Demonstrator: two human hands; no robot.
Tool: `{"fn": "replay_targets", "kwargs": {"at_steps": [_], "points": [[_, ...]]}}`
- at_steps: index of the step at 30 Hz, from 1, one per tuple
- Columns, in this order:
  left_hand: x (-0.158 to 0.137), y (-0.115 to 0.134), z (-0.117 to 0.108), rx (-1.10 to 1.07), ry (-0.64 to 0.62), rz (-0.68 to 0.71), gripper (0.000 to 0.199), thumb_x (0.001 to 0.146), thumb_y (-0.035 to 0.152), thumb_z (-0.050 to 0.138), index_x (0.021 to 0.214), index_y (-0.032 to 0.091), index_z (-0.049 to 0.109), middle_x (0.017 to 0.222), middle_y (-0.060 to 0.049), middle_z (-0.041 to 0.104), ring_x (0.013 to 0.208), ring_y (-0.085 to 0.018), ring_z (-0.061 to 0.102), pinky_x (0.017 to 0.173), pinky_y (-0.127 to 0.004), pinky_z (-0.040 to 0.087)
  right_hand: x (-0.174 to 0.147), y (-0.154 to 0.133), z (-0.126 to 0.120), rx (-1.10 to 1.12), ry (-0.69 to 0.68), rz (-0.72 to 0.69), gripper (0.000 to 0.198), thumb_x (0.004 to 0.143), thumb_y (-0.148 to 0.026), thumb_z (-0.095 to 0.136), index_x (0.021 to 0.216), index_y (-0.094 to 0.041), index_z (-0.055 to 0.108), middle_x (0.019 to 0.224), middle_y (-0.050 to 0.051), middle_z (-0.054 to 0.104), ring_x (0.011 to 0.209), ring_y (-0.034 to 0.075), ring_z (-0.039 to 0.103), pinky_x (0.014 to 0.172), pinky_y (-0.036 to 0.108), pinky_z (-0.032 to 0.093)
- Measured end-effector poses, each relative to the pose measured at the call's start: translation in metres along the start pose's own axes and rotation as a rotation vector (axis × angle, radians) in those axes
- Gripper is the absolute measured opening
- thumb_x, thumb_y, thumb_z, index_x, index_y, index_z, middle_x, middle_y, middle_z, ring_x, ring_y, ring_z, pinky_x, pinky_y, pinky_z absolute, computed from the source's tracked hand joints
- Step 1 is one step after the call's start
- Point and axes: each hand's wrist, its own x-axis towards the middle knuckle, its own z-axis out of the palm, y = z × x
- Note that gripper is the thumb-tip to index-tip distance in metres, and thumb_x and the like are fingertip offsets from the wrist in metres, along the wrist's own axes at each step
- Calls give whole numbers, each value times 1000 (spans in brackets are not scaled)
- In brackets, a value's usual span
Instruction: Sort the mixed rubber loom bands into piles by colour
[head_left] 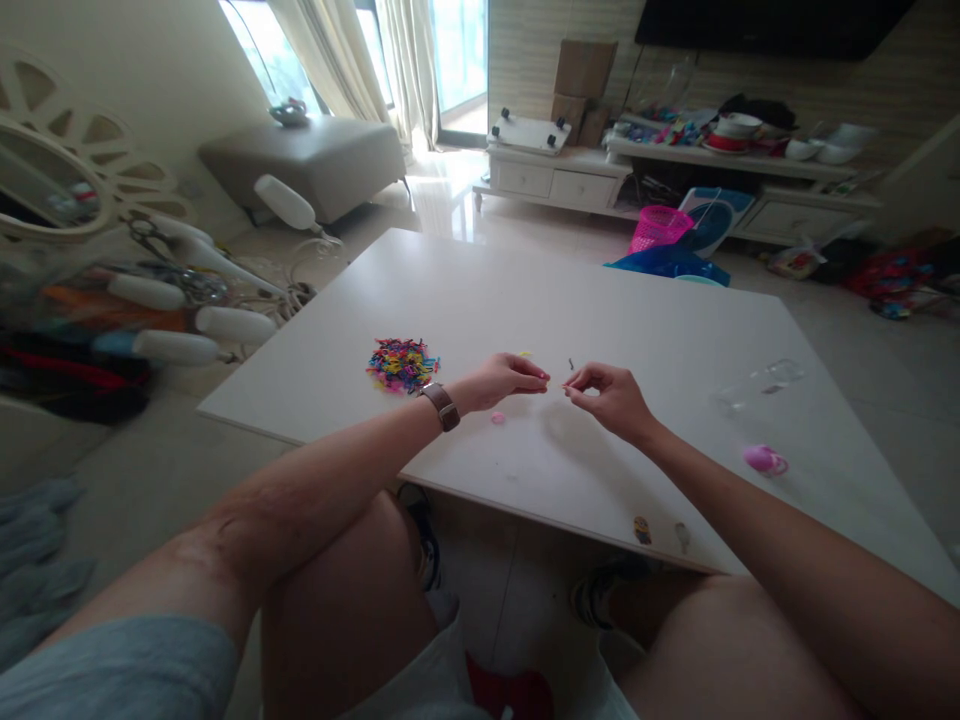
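Both hands meet over the white table (480, 290), fingertips a small gap apart. My left hand (510, 380) is closed in a pinch; whatever its fingertips hold is too small to name. My right hand (611, 400) pinches too, with a tiny pale bit at the fingertips that I cannot identify. Left of the hands lies a heap of small multicoloured pieces (403, 365). A small pink piece (498, 418) rests below my left hand, and a yellow bit (526, 354) shows just behind it. Beyond my right fingertips is a small dark piece (571, 364).
On the table's right are a clear container (778, 377) and a pink-purple object (763, 460). A small yellow-and-blue figure (642, 530) and a clear little item (682, 537) lie near the front edge. A lamp with white shades (176, 347) stands at left.
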Motion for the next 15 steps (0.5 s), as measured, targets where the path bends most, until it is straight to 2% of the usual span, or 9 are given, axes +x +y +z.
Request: {"fn": "replay_targets", "kwargs": {"at_steps": [5, 15], "points": [[3, -3, 8, 2, -21, 30, 32, 53, 19, 96, 73, 9, 73, 79, -8, 74, 78, -15, 69, 95, -38, 54, 0, 0, 0, 7, 25, 11, 19, 77, -29, 75, 66, -20, 61, 81, 6, 74, 73, 20, 68, 68, 34, 54], [7, -4, 19, 90, -7, 41, 18, 63, 10, 87, 70, 9, 71, 69, -6, 71, 69, -12, 67, 85, -34, 56, 3, 0, 0, 36, 77, 29, 21, 74, -29, 79, 64, -21, 62, 77, 6, 74, 71, 21, 68, 68, 35, 53]]}}
